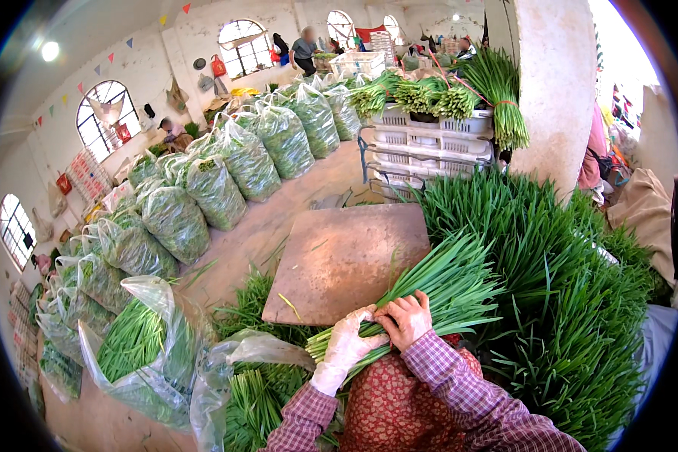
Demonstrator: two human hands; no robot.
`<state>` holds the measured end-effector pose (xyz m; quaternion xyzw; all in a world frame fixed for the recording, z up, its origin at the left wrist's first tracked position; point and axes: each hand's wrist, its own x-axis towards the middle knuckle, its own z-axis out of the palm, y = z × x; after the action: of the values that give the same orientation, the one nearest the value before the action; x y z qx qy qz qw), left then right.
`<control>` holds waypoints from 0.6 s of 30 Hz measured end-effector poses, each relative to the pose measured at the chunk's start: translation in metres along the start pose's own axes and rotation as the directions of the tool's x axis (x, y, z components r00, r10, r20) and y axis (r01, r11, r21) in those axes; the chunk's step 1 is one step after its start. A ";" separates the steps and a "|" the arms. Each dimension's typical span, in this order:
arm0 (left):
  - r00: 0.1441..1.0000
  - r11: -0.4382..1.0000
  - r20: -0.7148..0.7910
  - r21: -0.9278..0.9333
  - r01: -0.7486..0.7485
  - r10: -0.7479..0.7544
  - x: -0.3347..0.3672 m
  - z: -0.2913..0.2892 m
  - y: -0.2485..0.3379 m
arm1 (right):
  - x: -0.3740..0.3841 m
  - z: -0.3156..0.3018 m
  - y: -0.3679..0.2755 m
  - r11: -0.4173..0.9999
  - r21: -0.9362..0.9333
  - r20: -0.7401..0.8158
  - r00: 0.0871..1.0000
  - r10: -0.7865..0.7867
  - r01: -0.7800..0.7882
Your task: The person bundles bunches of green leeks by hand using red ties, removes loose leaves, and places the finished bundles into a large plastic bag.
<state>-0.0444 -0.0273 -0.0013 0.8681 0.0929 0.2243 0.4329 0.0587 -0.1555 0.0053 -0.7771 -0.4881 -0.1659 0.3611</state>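
A bunch of long green leaves that look like garlic chives [452, 286] lies across my lap. Its pale cut ends point lower left and its leaf tips spread to the upper right. My left hand [348, 343], in a thin whitish glove, is closed around the bunch near the stem ends. Just above it, my right hand [405, 319] is closed on the same bunch, its fingers bent over the stems; part of its grip is hidden. Beyond both hands sits a worn brown board [350, 252], with a yellow leaf on it.
Loose chives are heaped in a large pile [557, 316] on my right. An open clear bag of greens [139, 350] stands at left, before rows of filled bags [222, 169]. Stacked white crates [429, 147] carry tied bunches beside a pillar [556, 90]. A person [304, 51] stands far back.
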 end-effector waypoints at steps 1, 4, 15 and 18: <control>1.000 1.000 0.005 0.004 0.000 0.000 0.000 -0.001 0.000 | 0.000 0.001 -0.001 0.999 -0.020 -0.022 0.999 -0.033 0.032; 0.999 1.000 0.044 0.001 -0.002 0.002 0.000 -0.004 0.001 | -0.001 0.005 0.000 0.994 -0.011 -0.070 0.992 -0.106 0.105; 0.954 0.927 0.272 0.374 0.020 -0.130 0.038 -0.027 0.024 | 0.045 0.009 0.008 0.934 0.356 -0.089 0.996 0.016 0.016; 0.889 0.917 0.353 0.369 0.154 -0.291 0.063 -0.044 0.021 | 0.068 0.001 0.001 0.876 0.480 -0.083 0.993 0.083 -0.033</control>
<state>-0.0108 0.0138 0.0577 0.9388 0.1388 -0.0285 0.3139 0.0914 -0.1118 0.0457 -0.6689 -0.4715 -0.0684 0.5706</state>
